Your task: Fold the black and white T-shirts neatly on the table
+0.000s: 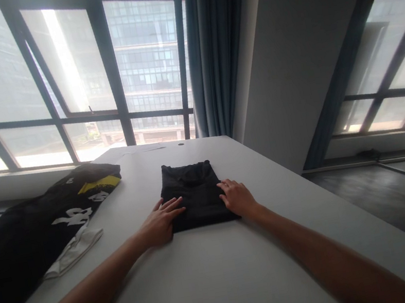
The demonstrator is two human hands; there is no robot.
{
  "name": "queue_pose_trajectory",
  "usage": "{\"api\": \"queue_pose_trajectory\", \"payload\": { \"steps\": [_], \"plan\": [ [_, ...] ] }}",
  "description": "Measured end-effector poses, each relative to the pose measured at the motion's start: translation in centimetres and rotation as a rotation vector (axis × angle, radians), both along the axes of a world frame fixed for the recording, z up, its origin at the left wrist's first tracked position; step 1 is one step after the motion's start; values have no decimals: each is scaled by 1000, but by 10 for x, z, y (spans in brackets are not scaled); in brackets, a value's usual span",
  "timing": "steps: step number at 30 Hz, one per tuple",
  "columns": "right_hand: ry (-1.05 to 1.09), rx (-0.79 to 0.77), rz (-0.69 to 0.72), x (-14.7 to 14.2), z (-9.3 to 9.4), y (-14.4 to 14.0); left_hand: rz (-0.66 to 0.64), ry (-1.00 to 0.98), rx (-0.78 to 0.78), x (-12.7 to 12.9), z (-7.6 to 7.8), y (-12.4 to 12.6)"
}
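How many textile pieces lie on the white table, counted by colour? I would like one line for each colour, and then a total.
Plain black: 1, the folded black garment under the left hand and right hand.
Black with white and yellow print: 1, the printed black garment at the left.
White: 1, the white cloth beside its edge.
Total: 3 on the table.

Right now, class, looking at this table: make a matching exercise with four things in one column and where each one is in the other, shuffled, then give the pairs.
Things:
1. left hand
2. right hand
3. folded black garment
4. pile of clothes

Places:
A. far left side of the table
B. flat on the garment's near right corner
C. middle of the table, between both hands
D. flat on the garment's near left corner

Pairs: 1-D, 2-B, 3-C, 4-A
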State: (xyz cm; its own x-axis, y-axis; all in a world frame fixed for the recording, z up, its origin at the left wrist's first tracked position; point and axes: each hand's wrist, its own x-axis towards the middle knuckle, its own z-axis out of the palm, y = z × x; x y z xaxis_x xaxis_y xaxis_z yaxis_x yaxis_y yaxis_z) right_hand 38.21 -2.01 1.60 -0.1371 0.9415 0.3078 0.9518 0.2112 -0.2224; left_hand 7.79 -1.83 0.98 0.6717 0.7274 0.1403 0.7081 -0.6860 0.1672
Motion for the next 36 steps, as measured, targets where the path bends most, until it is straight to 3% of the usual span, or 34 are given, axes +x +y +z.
{"api": "queue_pose_trajectory", "payload": {
  "steps": [3,7,13,16,19,24,30,36],
  "plan": [
    [-31,-137,108,-10,-6,0,-3,-35,-129,3,-7,2],
    [-51,-364,151,-6,-19,9,32,-31,-167,1,-15,6],
    [-27,-323,267,4,-15,14,47,-26,-169,-1,-7,-3],
    [-30,-263,329,3,-7,10,125,-67,-76,-1,-1,-8],
    [-30,-138,278,4,-8,11,186,-133,27,-5,-6,2],
    [-42,-311,197,11,-23,24,220,-62,-145,-14,-23,24],
    [-1,-302,167,25,-27,33,200,-80,-178,-21,-20,27],
    [58,-159,193,50,-24,32,55,-159,-188,-58,-13,32]
  ]
}}
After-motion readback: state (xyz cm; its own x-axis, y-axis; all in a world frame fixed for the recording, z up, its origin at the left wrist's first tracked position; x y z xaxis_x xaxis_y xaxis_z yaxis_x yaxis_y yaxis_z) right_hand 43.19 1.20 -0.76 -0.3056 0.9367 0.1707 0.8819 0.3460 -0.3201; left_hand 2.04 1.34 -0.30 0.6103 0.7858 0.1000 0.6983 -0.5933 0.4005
